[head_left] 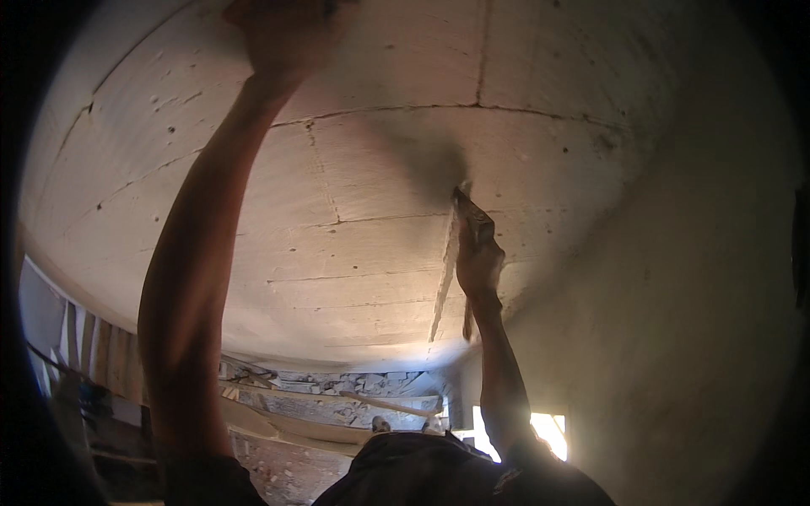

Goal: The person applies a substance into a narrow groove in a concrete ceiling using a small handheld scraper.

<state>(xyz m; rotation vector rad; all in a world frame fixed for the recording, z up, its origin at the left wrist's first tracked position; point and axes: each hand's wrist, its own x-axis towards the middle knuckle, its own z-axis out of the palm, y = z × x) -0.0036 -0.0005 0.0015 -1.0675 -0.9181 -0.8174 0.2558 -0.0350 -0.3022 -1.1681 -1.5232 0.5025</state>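
Observation:
My right hand (pixel 479 266) is closed around the grip of a long plastering trowel (pixel 445 274). Its narrow blade shows nearly edge-on, pale with smeared material, close in front of the block wall (pixel 371 253). Up at the top left, my left arm is raised and my left hand (pixel 291 38) is against or near the upper wall. That hand is dark and blurred, its fingers are partly cut off by the frame, and whether it holds anything is unclear. A dark, blurry patch (pixel 434 160) lies on the wall above the trowel.
A smooth grey wall (pixel 675 337) meets the block wall on the right. Below are wooden planks (pixel 295 426), rubble (pixel 354 385) and my feet (pixel 381 424). Upright boards (pixel 101 346) stand at lower left. Bright window light (pixel 550 432) shows by my right arm.

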